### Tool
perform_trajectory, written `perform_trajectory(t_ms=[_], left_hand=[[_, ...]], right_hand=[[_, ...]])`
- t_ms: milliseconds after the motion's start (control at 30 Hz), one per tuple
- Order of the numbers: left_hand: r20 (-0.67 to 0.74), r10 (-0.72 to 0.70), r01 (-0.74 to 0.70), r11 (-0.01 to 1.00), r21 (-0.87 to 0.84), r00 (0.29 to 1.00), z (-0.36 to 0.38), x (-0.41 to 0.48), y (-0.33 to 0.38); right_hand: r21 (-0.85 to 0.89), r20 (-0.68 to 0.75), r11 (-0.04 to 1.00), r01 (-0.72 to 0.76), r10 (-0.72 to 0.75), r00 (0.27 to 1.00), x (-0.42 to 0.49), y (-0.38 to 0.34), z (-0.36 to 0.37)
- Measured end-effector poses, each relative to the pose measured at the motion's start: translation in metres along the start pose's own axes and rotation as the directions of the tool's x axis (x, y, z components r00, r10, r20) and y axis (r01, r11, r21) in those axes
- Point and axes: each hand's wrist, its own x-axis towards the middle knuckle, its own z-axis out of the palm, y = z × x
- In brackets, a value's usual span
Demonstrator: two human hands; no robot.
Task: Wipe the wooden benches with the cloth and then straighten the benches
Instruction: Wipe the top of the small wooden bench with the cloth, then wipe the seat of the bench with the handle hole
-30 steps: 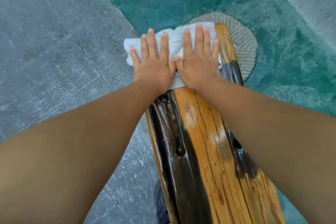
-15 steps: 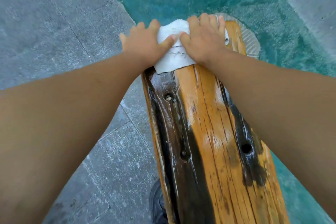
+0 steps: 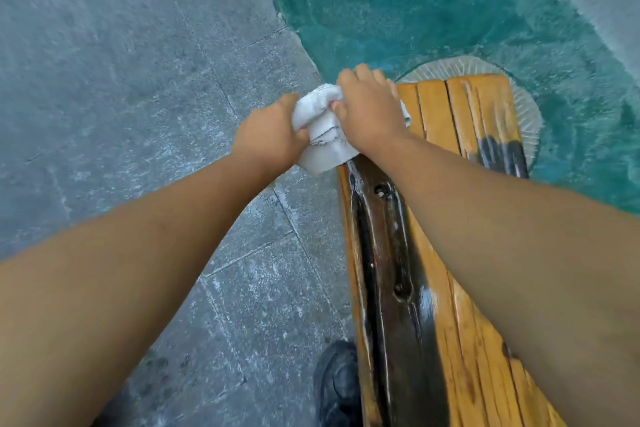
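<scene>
The wooden bench (image 3: 446, 204) runs away from us, orange slats with a glossy dark streak down its left side and another dark patch near the far right corner. A bunched white cloth (image 3: 320, 130) sits at its far left corner, spilling over the edge. Grey paving slabs (image 3: 131, 80) lie left, teal ground (image 3: 433, 10) beyond. A black shoe (image 3: 337, 388) stands on the paving, just beside the bench.

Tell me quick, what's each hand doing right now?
Left hand: closed, gripping the white cloth off the bench's left edge.
Right hand: closed on the same cloth, at the bench's far left corner.
</scene>
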Motion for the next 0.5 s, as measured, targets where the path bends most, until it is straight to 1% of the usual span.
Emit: perform_trajectory(t_ms=[100, 167, 267, 333, 367, 433, 500], left_hand=[[0.048, 0.014, -0.018, 0.997, 0.073, 0.999, -0.032, -0.011, -0.008], [0.074, 0.040, -0.046, 0.996, 0.072, 0.996, -0.058, -0.028, -0.015], [0.046, 0.073, -0.074, 0.997, 0.027, 0.996, -0.094, -0.067, -0.014], [0.052, 0.096, -0.097, 0.995, 0.011, 0.994, -0.121, -0.106, -0.006], [0.059, 0.096, -0.097, 0.995, 0.022, 0.994, -0.131, -0.125, 0.000], [0.029, 0.040, -0.041, 0.998, 0.056, 0.999, -0.150, -0.170, 0.015], [-0.029, 0.002, -0.002, 1.000, 0.024, 1.000, -0.163, -0.216, 0.031]], right_hand=[[0.030, 0.003, 0.999, 0.037, -0.037, 0.999, -0.024, -0.024, -0.015], [0.049, 0.043, 0.992, 0.114, -0.116, 0.992, -0.043, -0.039, -0.035], [0.155, 0.078, 0.956, 0.248, -0.262, 0.962, -0.072, -0.060, -0.074], [0.197, 0.118, 0.931, 0.307, -0.334, 0.935, -0.100, -0.079, -0.107], [0.186, 0.153, 0.931, 0.314, -0.343, 0.927, -0.115, -0.087, -0.122], [0.166, 0.213, 0.941, 0.294, -0.326, 0.921, -0.149, -0.103, -0.154], [0.175, 0.203, 0.948, 0.266, -0.299, 0.933, -0.186, -0.115, -0.187]])
